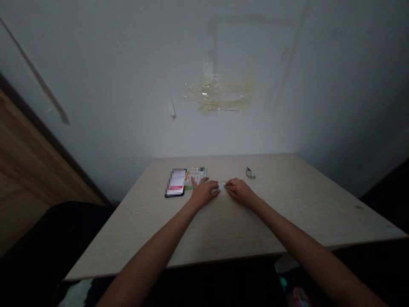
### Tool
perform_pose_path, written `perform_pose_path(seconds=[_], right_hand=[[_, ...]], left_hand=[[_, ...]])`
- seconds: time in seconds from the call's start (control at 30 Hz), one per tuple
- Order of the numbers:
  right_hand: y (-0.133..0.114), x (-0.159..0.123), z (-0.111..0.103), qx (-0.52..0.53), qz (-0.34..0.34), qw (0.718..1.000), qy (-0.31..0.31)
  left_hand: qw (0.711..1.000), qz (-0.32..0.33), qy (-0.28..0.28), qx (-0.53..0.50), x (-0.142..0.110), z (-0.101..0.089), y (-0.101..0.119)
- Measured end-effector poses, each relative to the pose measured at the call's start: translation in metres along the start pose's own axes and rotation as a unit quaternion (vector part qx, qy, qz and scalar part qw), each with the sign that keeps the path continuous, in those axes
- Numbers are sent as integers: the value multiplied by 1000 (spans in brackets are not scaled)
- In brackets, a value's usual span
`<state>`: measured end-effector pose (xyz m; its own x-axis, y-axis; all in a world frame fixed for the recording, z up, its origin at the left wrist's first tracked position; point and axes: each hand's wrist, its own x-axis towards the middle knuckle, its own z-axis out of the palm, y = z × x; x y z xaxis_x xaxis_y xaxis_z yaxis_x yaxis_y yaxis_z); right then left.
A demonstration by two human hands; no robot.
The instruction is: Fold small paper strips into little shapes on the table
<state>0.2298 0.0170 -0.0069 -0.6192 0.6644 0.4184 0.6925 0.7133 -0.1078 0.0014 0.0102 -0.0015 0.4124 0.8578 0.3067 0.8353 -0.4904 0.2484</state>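
A small white packet or slip of paper (221, 186), with some yellow-green at its edge, lies between my two hands over the table. My left hand (202, 194) pinches its left end between thumb and forefinger, while the other fingers spread toward a printed card or booklet (194, 174). On the opposite end, my right hand (240, 192) has its fingertips closed. What the slip is exactly is too small to tell. The card shows rows of little pictures and a green edge.
Left of the card rests a phone (175, 183) with a lit, blurred screen. A crumpled small wrapper (250, 173) lies at the back right of the pale wooden table (306, 204). Behind rises a wall with yellowed tape (223, 98). Dark shapes sit below the front edge.
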Motion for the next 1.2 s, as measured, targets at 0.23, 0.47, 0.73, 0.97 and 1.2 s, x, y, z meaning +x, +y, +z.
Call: perform_pose_path(seconds=[0.23, 0.47, 0.73, 0.97, 1.2], right_hand=[[2, -1, -4, 41, -23, 999, 13], [3, -3, -4, 41, -34, 999, 12], [3, -5, -6, 41, -29, 999, 10], [3, -7, -5, 40, -26, 999, 2], [-1, -8, -6, 68, -2, 998, 15]], left_hand=[[1000, -2, 3, 9, 0, 1, 1], [1000, 0, 11, -2, -2, 1, 2], [1000, -1, 18, 1, -2, 2, 2], [1000, 0, 24, 2, -4, 1, 3], [1000, -4, 14, 8, -4, -3, 5]])
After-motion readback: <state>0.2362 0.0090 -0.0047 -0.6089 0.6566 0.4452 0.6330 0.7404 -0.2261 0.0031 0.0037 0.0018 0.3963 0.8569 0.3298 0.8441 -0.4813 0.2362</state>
